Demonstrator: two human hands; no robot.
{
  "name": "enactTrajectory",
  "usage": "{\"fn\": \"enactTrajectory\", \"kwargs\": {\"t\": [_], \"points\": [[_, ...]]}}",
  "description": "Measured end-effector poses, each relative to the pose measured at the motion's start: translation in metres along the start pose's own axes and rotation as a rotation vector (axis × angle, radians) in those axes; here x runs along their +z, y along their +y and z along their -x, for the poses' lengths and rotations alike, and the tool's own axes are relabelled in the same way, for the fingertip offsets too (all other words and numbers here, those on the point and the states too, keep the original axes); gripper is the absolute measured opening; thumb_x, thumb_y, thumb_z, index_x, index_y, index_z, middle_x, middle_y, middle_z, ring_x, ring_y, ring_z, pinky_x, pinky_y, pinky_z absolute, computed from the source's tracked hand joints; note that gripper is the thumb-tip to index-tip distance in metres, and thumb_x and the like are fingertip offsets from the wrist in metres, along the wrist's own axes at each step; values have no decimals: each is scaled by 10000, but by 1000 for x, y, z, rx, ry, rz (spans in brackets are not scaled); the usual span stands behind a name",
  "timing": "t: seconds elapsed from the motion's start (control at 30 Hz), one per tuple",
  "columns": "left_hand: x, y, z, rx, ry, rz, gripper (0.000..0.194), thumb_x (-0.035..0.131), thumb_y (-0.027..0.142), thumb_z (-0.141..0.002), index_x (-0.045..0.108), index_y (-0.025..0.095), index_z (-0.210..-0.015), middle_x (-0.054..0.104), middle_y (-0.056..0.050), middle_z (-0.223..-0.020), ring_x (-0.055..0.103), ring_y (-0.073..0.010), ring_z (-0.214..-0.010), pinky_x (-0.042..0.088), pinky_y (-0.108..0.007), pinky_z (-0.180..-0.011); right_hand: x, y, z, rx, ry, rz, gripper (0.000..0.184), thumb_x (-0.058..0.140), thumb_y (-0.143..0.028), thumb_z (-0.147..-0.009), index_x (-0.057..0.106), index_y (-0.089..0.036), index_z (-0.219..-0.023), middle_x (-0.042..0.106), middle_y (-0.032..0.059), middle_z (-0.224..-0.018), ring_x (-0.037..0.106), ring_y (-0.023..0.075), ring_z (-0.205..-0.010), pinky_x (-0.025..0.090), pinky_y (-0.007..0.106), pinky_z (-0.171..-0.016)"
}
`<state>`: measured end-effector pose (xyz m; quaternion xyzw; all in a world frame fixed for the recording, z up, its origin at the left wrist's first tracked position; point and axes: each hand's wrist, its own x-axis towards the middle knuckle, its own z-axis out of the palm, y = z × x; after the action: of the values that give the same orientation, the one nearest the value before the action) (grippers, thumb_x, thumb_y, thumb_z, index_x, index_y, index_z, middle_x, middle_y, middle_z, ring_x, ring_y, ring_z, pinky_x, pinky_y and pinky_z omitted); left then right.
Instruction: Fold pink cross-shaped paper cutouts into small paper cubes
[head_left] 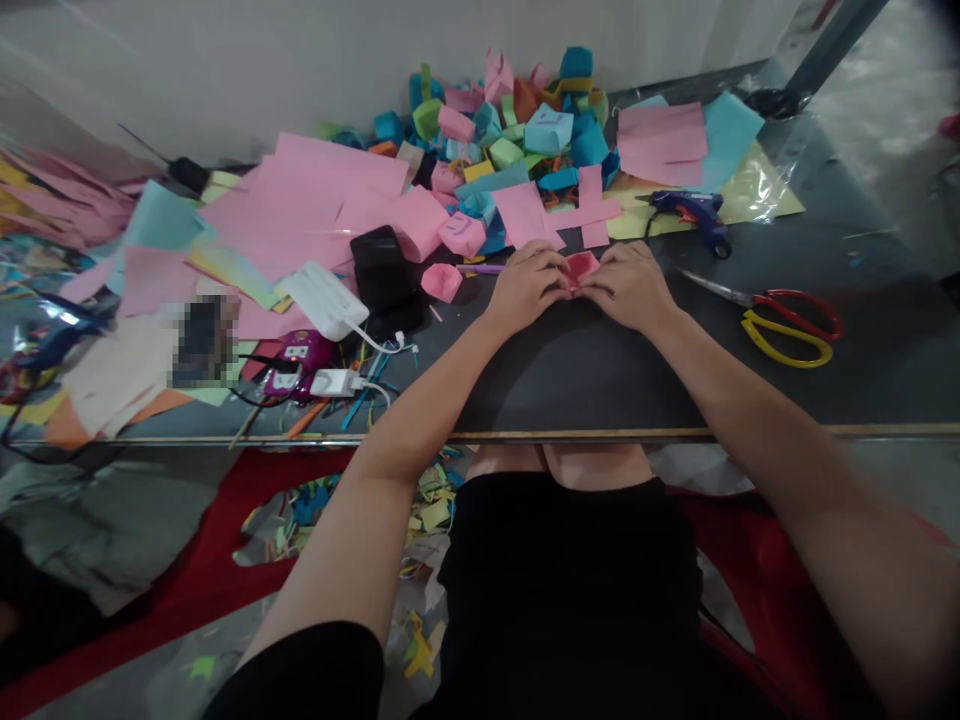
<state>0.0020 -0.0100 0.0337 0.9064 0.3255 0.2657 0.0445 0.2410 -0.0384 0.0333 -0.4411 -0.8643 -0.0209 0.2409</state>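
A small folded pink paper piece (582, 267) is held between my two hands above the dark table. My left hand (531, 285) pinches its left side, and my right hand (631, 285) grips its right side with bent fingers. Parts of the paper are hidden behind my fingers. Just left of my left hand lie a purple pen (481, 268) and a small pink paper cup shape (441, 282). Pink paper strips forming a cross (592, 212) rest behind my hands. To the right are scissors (784, 318) with red and yellow handles and a blue glue gun (694, 215).
Folded paper boxes (506, 150) are heaped along the wall. Pink sheets (300, 210) cover the left. A phone (382, 265), a white power bank (324, 300) and a purple power strip (298, 365) with cables lie left of my arm. More sheets (664, 145) lie at back right.
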Motion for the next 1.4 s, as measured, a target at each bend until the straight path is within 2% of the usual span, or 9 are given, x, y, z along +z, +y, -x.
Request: {"fn": "enactTrajectory", "kwargs": {"t": [0.2, 0.43, 0.63, 0.8, 0.97, 1.2, 1.4], "points": [[0, -1, 1, -8, -2, -20, 51, 762, 279, -989, 786, 235, -976, 754, -96, -1192, 610, -319, -1296, 510, -549, -1150, -3, -4, 0, -7, -39, 12, 411, 481, -434, -1083, 854, -260, -1106, 776, 129, -1049, 652, 358, -1127, 458, 603, -1061], [4, -2, 0, -4, 26, -24, 208, 682, 353, -1071, 776, 232, -931, 756, -62, -1165, 599, -260, -1263, 510, -495, -1134, -11, -12, -3, -82, -77, 67, 417, 446, -400, -1107, 824, -224, -1110, 812, 123, -1056, 658, 331, -1144, 475, 559, -1069], [3, -2, -1, -24, 20, -8, 116, 706, 305, -1035, 781, 248, -966, 740, -77, -1161, 614, -294, -1279, 506, -526, -1140, -7, -11, -3, -93, -50, 83, 445, 401, -421, -1117, 823, -287, -1070, 799, 96, -1030, 644, 313, -1086, 486, 550, -1022], [4, -2, -1, -4, 1, -14, 136, 715, 329, -1040, 792, 236, -978, 738, -77, -1164, 586, -284, -1280, 495, -518, -1149, -5, -9, -3, -109, -76, 104, 525, 341, -414, -1125, 830, -241, -1044, 785, 129, -968, 644, 316, -1043, 480, 538, -1002], [2, -2, -1, 1, -9, -31, 125, 751, 334, -1024, 782, 225, -971, 753, -77, -1152, 599, -281, -1268, 506, -505, -1134, -6, -9, -3, -78, -93, 85, 503, 358, -407, -1122, 829, -245, -1054, 782, 135, -1002, 649, 325, -1076, 466, 525, -1016], [1, 4, 0, -6, -11, -24, 98, 722, 305, -1020, 772, 243, -962, 755, -86, -1177, 623, -322, -1308, 511, -548, -1155, -4, -9, -3, -47, -107, 52, 504, 347, -403, -1127, 831, -262, -1119, 775, 126, -1027, 634, 341, -1132, 435, 541, -1031], [-1, 8, 1, 7, -6, -7, 76, 731, 298, -1005, 769, 235, -987, 747, -93, -1196, 614, -325, -1336, 500, -573, -1183, -3, -12, -4, -25, -103, 46, 507, 344, -383, -1115, 831, -254, -1063, 781, 134, -1023, 639, 346, -1096, 449, 542, -999]]}}
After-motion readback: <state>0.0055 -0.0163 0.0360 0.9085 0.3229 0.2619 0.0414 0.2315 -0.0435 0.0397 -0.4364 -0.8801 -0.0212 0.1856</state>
